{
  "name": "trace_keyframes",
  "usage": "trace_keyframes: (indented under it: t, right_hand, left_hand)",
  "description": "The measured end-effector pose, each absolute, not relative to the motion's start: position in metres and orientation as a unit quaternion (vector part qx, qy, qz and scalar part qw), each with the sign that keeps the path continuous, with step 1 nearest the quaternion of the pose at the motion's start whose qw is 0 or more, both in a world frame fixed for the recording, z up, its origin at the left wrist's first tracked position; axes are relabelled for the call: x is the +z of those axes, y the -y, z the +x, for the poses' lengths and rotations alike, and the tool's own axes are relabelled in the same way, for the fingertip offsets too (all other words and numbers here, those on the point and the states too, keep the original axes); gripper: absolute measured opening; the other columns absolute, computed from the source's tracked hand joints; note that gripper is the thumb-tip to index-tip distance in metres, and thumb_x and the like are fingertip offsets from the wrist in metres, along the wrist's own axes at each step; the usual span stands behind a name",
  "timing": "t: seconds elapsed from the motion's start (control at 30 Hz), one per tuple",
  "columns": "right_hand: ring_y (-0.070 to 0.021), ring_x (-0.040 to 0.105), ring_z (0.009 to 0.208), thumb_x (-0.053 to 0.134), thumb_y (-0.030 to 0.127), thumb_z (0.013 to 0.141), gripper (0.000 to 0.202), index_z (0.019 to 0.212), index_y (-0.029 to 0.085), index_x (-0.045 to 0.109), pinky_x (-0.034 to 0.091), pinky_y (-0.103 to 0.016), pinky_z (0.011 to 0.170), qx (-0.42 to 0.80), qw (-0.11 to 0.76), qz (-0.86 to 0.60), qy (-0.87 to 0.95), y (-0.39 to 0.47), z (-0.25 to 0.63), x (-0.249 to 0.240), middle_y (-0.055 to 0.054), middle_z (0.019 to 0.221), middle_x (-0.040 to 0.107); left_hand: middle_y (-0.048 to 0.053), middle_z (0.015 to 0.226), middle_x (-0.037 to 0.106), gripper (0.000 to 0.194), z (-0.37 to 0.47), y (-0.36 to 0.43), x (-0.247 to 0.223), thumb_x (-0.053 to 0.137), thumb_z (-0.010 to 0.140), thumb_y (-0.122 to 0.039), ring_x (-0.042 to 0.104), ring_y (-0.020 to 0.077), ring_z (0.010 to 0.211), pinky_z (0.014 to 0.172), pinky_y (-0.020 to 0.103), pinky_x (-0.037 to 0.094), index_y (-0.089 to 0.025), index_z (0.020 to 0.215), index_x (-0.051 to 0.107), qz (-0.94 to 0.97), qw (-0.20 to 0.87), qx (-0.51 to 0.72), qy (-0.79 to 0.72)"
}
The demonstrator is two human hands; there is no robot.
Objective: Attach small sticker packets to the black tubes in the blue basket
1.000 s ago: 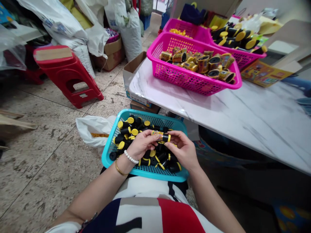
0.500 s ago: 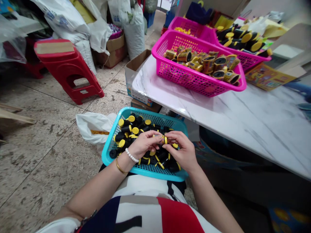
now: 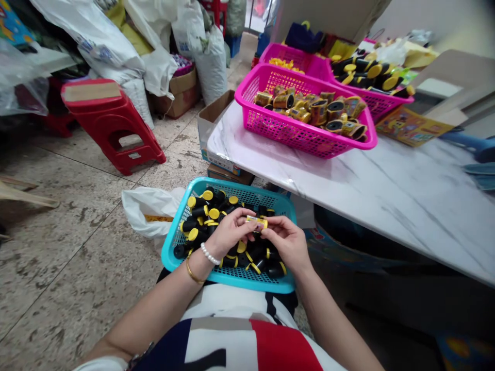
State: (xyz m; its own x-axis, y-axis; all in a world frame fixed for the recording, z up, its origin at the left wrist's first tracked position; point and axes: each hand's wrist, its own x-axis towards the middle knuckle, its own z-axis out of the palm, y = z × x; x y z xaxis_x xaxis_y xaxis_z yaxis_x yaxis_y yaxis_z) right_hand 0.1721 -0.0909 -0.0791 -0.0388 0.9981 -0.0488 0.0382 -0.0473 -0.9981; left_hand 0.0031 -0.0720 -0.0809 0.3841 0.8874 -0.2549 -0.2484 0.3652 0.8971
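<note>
A small cylinder with a printed yellow-gold label point(image 3: 257, 222) is held between my two hands. My left hand point(image 3: 228, 233), with a white bead bracelet and a gold bangle at the wrist, pinches its left end. At the other end, the thumb and fingers of my right hand point(image 3: 289, 241) close on its yellow rim. Both hands are over a turquoise basket point(image 3: 167, 252) that rests on my lap. Black cylinders with yellow caps point(image 3: 198, 234) fill this basket in a loose pile; some are hidden under my hands.
On the marble-patterned table point(image 3: 294, 172), a pink basket point(image 3: 305, 144) holds labelled cylinders point(image 3: 319, 111). Behind it, another pink basket holds yellow-capped black pieces point(image 3: 363, 72). A red stool point(image 3: 112, 123) leans on the floor at left. A white bag point(image 3: 145, 203) is beside the turquoise basket.
The labelled side of the held cylinder shows more now, where fingers covered much of it before. Both hands keep their grip on it. The whole view has shifted slightly.
</note>
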Motion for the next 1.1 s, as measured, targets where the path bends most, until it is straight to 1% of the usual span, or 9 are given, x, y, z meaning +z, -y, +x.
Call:
trace_keyframes:
  t: [0.07, 0.27, 0.4, 0.5, 0.6, 0.77, 0.87, 1.0, 1.1]
  right_hand:
    - [-0.0184, 0.067, 0.077, 0.079, 0.032, 0.068, 0.025, 0.088, 0.022, 0.068, 0.058, -0.034, 0.072, 0.498, 0.475, -0.503, 0.523, 0.091, 0.17, -0.08, -0.004, 0.089, 0.07]
    - [-0.0155, 0.064, 0.06, 0.077, 0.037, 0.068, 0.028, 0.085, 0.018, 0.067, 0.058, -0.033, 0.061, 0.529, 0.44, -0.553, 0.47, 0.09, 0.164, -0.085, -0.003, 0.075, 0.07]
    - [-0.0131, 0.063, 0.063, 0.074, 0.035, 0.073, 0.025, 0.091, 0.019, 0.067, 0.057, -0.029, 0.064, 0.55, 0.438, -0.525, 0.479, 0.09, 0.172, -0.086, -0.002, 0.082, 0.069]
    - [-0.0117, 0.062, 0.063, 0.073, 0.034, 0.074, 0.031, 0.103, 0.023, 0.068, 0.058, -0.029, 0.063, 0.562, 0.432, -0.512, 0.484, 0.089, 0.18, -0.087, -0.003, 0.096, 0.067]
    - [-0.0116, 0.062, 0.06, 0.074, 0.033, 0.072, 0.023, 0.093, 0.024, 0.071, 0.057, -0.029, 0.054, 0.575, 0.444, -0.494, 0.478, 0.088, 0.182, -0.09, -0.003, 0.103, 0.063]
    - [-0.0095, 0.058, 0.049, 0.074, 0.03, 0.072, 0.013, 0.077, 0.022, 0.064, 0.054, -0.027, 0.042, 0.556, 0.492, -0.478, 0.469, 0.088, 0.177, -0.091, 0.0, 0.092, 0.059]
    - [-0.0124, 0.062, 0.06, 0.071, 0.03, 0.076, 0.016, 0.089, 0.025, 0.064, 0.058, -0.029, 0.052, 0.548, 0.476, -0.478, 0.495, 0.086, 0.176, -0.088, -0.002, 0.098, 0.061]
    - [-0.0212, 0.062, 0.096, 0.068, 0.028, 0.079, 0.021, 0.1, 0.028, 0.068, 0.058, -0.033, 0.074, 0.519, 0.439, -0.463, 0.568, 0.086, 0.173, -0.08, -0.005, 0.108, 0.06]
    - [-0.0228, 0.062, 0.098, 0.071, 0.027, 0.076, 0.028, 0.104, 0.029, 0.068, 0.058, -0.033, 0.074, 0.469, 0.404, -0.466, 0.631, 0.091, 0.169, -0.068, -0.006, 0.11, 0.059]
  left_hand:
    - [0.003, 0.076, 0.066, 0.035, 0.003, 0.072, -0.082, 0.071, 0.075, -0.039, 0.057, 0.01, 0.058, 0.055, 0.021, 0.044, -0.015, 0.1, 0.065, 0.422, 0.715, 0.394, -0.394]
    - [0.006, 0.091, 0.068, 0.025, 0.003, 0.071, -0.086, 0.068, 0.077, -0.033, 0.061, 0.0135, 0.077, 0.07, 0.022, 0.047, -0.016, 0.096, 0.07, 0.521, 0.612, 0.423, -0.419]
    - [0.003, 0.075, 0.065, 0.034, 0.006, 0.071, -0.084, 0.07, 0.075, -0.038, 0.058, 0.0102, 0.059, 0.055, 0.021, 0.046, -0.014, 0.098, 0.064, 0.453, 0.681, 0.397, -0.416]
    - [0.002, 0.07, 0.064, 0.04, 0.007, 0.07, -0.082, 0.073, 0.071, -0.044, 0.056, 0.0086, 0.05, 0.046, 0.019, 0.043, -0.013, 0.092, 0.06, 0.386, 0.745, 0.375, -0.395]
    - [0.002, 0.065, 0.064, 0.042, 0.007, 0.069, -0.081, 0.074, 0.069, -0.048, 0.055, 0.0075, 0.046, 0.042, 0.017, 0.042, -0.012, 0.086, 0.06, 0.338, 0.787, 0.363, -0.366]
    - [0.004, 0.066, 0.066, 0.037, 0.003, 0.07, -0.083, 0.075, 0.071, -0.043, 0.056, 0.0059, 0.046, 0.042, 0.014, 0.043, -0.011, 0.085, 0.061, 0.283, 0.852, 0.338, -0.282]
    - [0.006, 0.066, 0.067, 0.037, 0.002, 0.07, -0.086, 0.074, 0.072, -0.045, 0.054, 0.0048, 0.042, 0.038, 0.013, 0.04, -0.01, 0.076, 0.061, 0.283, 0.848, 0.342, -0.292]
    - [0.006, 0.065, 0.067, 0.041, 0.003, 0.07, -0.09, 0.07, 0.073, -0.049, 0.053, 0.0047, 0.039, 0.035, 0.013, 0.039, -0.01, 0.076, 0.061, 0.275, 0.846, 0.337, -0.308]
    - [0.002, 0.056, 0.063, 0.041, 0.006, 0.071, -0.089, 0.069, 0.073, -0.051, 0.052, 0.0059, 0.036, 0.034, 0.013, 0.038, -0.012, 0.08, 0.058, 0.277, 0.84, 0.347, -0.313]
